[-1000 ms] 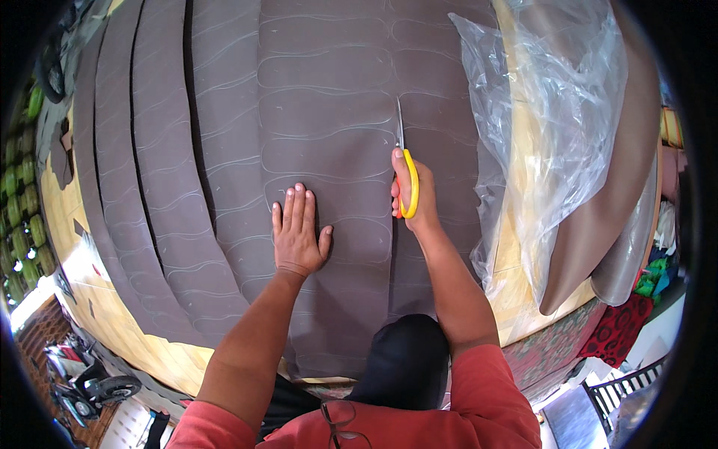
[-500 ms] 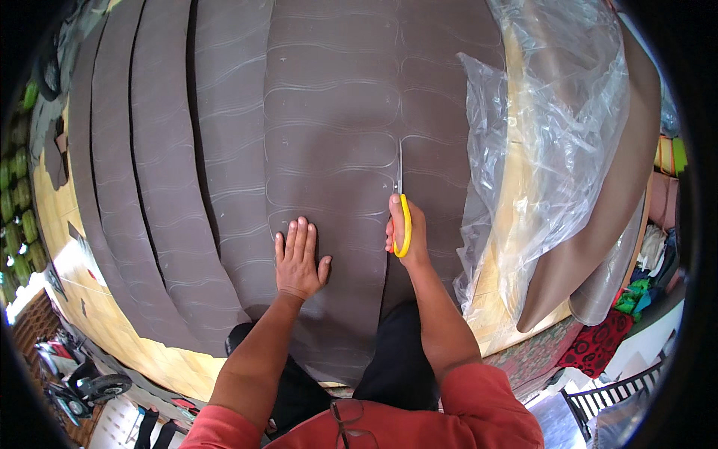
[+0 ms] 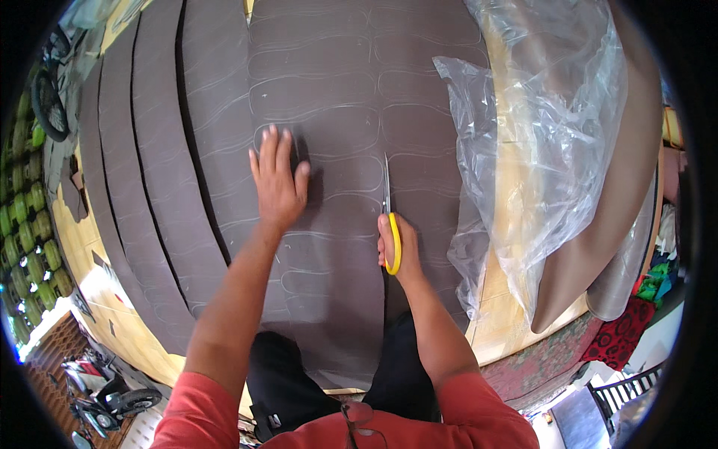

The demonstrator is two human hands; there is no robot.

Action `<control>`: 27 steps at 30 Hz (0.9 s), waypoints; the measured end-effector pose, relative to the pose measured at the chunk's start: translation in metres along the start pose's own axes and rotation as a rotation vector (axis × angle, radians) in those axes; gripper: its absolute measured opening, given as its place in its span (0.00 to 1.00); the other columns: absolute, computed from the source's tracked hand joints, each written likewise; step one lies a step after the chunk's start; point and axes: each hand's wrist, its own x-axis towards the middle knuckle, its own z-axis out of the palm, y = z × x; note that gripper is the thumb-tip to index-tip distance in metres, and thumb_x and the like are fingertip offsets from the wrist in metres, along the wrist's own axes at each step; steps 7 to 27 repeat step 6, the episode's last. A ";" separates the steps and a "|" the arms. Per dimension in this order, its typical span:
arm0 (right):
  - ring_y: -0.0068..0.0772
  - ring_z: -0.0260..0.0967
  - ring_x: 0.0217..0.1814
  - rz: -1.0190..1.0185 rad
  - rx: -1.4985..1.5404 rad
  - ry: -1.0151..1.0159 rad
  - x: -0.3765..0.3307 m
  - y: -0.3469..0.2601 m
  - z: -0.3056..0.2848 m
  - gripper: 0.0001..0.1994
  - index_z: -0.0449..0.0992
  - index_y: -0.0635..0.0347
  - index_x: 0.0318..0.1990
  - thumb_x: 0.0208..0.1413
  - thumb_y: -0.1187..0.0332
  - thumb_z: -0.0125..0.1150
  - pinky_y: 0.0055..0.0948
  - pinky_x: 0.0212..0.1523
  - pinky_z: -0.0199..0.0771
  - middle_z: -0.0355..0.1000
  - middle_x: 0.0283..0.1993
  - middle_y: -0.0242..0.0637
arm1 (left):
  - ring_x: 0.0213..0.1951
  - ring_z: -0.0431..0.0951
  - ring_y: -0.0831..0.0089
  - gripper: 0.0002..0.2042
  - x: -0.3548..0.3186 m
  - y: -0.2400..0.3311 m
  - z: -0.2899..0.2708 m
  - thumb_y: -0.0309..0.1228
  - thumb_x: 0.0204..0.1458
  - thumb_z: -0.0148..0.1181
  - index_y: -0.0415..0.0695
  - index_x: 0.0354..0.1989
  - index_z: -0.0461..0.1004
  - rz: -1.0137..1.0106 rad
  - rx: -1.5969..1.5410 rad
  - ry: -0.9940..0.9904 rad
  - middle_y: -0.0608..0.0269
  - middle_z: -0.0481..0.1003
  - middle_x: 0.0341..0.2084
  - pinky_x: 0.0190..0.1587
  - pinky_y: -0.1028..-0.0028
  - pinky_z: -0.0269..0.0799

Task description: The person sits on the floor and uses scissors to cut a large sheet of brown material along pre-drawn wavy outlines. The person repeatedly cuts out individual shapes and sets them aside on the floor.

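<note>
Brown sheet (image 3: 329, 90) marked with outlines lies under both hands. Left hand (image 3: 278, 183) now further forward than a second ago, spread flat, pressing sheet. Right hand (image 3: 396, 251) closed around yellow-handled scissors (image 3: 389, 224), blades in cut line. Clear plastic (image 3: 538, 150) right of right hand.

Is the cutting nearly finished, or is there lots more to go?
Lots more. Done: a slit runs through the brown sheet from its near edge up to the yellow-handled scissors. In hand: the right hand works the scissors while the left hand presses the sheet flat. Left: many chalk-drawn outlines ahead remain uncut.
</note>
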 end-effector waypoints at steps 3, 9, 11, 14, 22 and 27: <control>0.18 0.61 0.14 -0.016 0.030 -0.018 0.002 -0.005 0.000 0.23 0.68 0.59 0.29 0.65 0.47 0.54 0.22 0.15 0.62 0.62 0.17 0.29 | 0.74 0.47 0.51 0.33 0.044 -0.021 0.025 0.46 0.60 0.52 0.45 0.72 0.55 -0.054 0.121 -0.080 0.50 0.51 0.73 0.73 0.46 0.34; 0.18 0.61 0.15 -0.022 0.014 0.006 0.010 0.007 -0.006 0.22 0.68 0.58 0.29 0.64 0.48 0.56 0.22 0.16 0.63 0.64 0.19 0.30 | 0.74 0.45 0.52 0.34 0.043 -0.019 0.034 0.47 0.61 0.51 0.45 0.73 0.52 -0.052 0.144 -0.134 0.51 0.49 0.73 0.73 0.46 0.35; 0.18 0.61 0.15 -0.022 0.014 0.006 0.010 0.007 -0.006 0.22 0.68 0.58 0.29 0.64 0.48 0.56 0.22 0.16 0.63 0.64 0.19 0.30 | 0.74 0.45 0.52 0.34 0.043 -0.019 0.034 0.47 0.61 0.51 0.45 0.73 0.52 -0.052 0.144 -0.134 0.51 0.49 0.73 0.73 0.46 0.35; 0.18 0.61 0.15 -0.022 0.014 0.006 0.010 0.007 -0.006 0.22 0.68 0.58 0.29 0.64 0.48 0.56 0.22 0.16 0.63 0.64 0.19 0.30 | 0.74 0.45 0.52 0.34 0.043 -0.019 0.034 0.47 0.61 0.51 0.45 0.73 0.52 -0.052 0.144 -0.134 0.51 0.49 0.73 0.73 0.46 0.35; 0.18 0.61 0.15 -0.022 0.014 0.006 0.010 0.007 -0.006 0.22 0.68 0.58 0.29 0.64 0.48 0.56 0.22 0.16 0.63 0.64 0.19 0.30 | 0.74 0.45 0.52 0.34 0.043 -0.019 0.034 0.47 0.61 0.51 0.45 0.73 0.52 -0.052 0.144 -0.134 0.51 0.49 0.73 0.73 0.46 0.35; 0.18 0.61 0.15 -0.022 0.014 0.006 0.010 0.007 -0.006 0.22 0.68 0.58 0.29 0.64 0.48 0.56 0.22 0.16 0.63 0.64 0.19 0.30 | 0.74 0.45 0.52 0.34 0.043 -0.019 0.034 0.47 0.61 0.51 0.45 0.73 0.52 -0.052 0.144 -0.134 0.51 0.49 0.73 0.73 0.46 0.35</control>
